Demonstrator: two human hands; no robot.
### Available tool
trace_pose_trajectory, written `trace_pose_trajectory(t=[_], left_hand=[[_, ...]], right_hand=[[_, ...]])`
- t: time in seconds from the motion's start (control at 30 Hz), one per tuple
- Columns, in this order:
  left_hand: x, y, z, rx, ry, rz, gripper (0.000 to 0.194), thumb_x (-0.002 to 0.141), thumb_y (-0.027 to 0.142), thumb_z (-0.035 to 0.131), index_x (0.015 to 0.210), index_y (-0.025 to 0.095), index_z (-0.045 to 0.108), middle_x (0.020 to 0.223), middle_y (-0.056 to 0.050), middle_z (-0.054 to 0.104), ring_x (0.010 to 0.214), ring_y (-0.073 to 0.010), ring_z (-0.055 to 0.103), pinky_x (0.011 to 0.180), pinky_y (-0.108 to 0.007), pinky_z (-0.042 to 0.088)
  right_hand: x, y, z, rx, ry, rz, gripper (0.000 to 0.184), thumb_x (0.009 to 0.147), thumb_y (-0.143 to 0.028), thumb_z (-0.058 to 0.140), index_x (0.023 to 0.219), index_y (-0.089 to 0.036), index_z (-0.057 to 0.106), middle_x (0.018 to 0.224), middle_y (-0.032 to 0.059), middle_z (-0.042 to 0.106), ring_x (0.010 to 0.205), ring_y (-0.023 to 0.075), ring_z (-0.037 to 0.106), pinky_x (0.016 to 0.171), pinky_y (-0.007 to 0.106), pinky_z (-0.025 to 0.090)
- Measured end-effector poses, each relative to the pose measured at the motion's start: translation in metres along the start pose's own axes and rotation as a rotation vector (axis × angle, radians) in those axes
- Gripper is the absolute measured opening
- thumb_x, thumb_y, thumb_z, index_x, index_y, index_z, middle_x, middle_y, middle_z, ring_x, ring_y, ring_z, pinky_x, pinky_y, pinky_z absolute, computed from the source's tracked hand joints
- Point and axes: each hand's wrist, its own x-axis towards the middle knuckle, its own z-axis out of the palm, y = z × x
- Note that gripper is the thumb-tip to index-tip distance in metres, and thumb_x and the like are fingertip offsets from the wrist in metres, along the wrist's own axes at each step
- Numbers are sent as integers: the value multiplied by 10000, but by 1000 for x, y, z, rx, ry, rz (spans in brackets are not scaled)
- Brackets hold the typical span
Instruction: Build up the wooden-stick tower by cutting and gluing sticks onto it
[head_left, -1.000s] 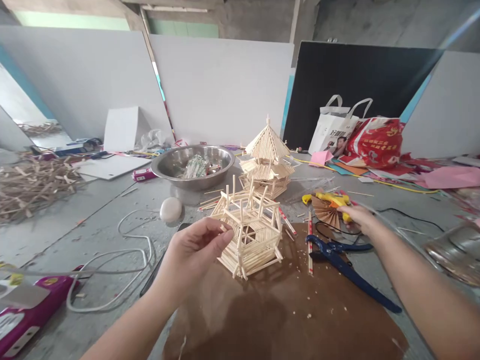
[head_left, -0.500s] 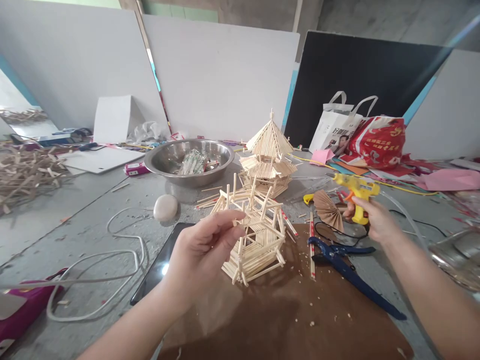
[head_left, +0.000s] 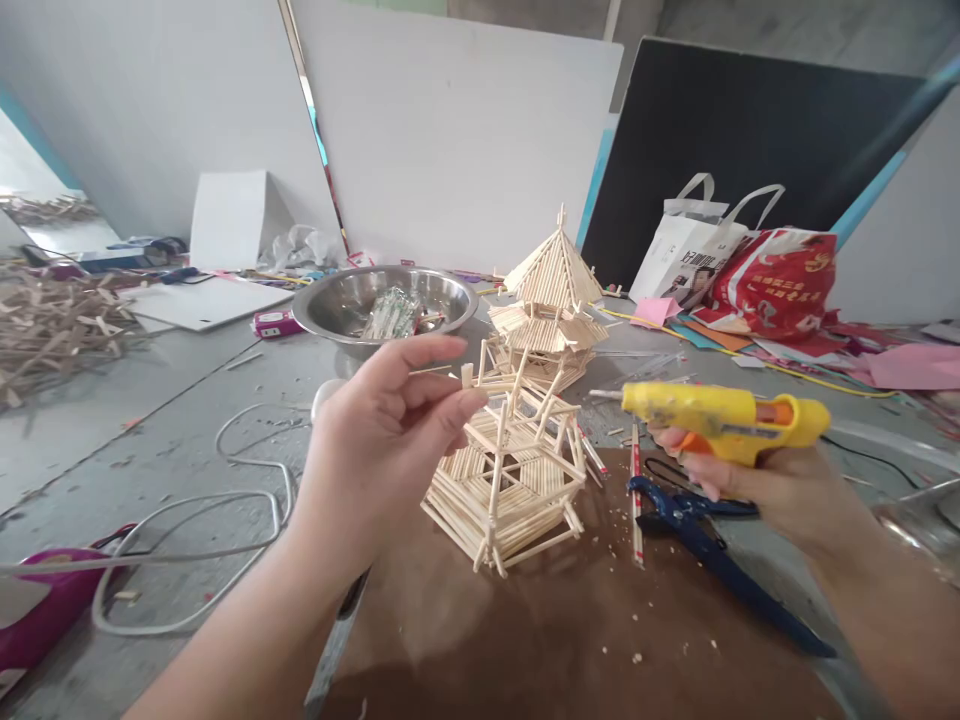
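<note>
My left hand (head_left: 382, 440) pinches a short wooden stick piece (head_left: 467, 376) between thumb and fingers, held just above the left edge of a hexagonal stick model (head_left: 510, 470). That model stands on a brown board (head_left: 570, 630). My right hand (head_left: 757, 480) grips a yellow glue gun (head_left: 712, 412), its nozzle pointing left toward the model's top. A finished stick pagoda (head_left: 551, 305) stands behind the model.
Blue-handled cutters (head_left: 705, 545) lie on the board's right edge. A steel bowl (head_left: 386, 305) sits behind my left hand, a white cable (head_left: 225, 500) and a magenta pack (head_left: 45, 600) to the left. Bags (head_left: 757, 275) and coloured paper lie at the right, scrap sticks (head_left: 52, 325) far left.
My right hand picked the glue gun up off the table and swung it left toward the model. My left hand rose with the small stick piece.
</note>
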Motion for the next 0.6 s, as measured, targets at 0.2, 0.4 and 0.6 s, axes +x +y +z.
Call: trace_pose_trajectory(t=[0.2,0.4,0.6], left_hand=[[7,-13,-2,51,-16,-115,75,710,250,590,713,175,589,578,25,609,430,-63,521,401,-169,432],[10,-20,1,94,-35,-117,100,706,266,586,689,170,606,523,37,544,432,-61,472,393,-178,376],[9,-24,3,155,-37,-98,95,701,270,591,675,179,604,549,40,542,434,-52,427,400,-187,337]], right_hand=[[-16,-14,29,-347,-147,-136,183,702,-401,591,810,-261,639,749,7,671,690,202,627,597,290,530],[-15,-35,54,-465,-260,-171,175,770,-394,518,826,-232,552,711,-4,596,626,151,569,556,249,469],[-14,-33,60,-486,-256,-125,161,781,-390,507,816,-233,501,686,-14,548,583,133,524,538,245,426]])
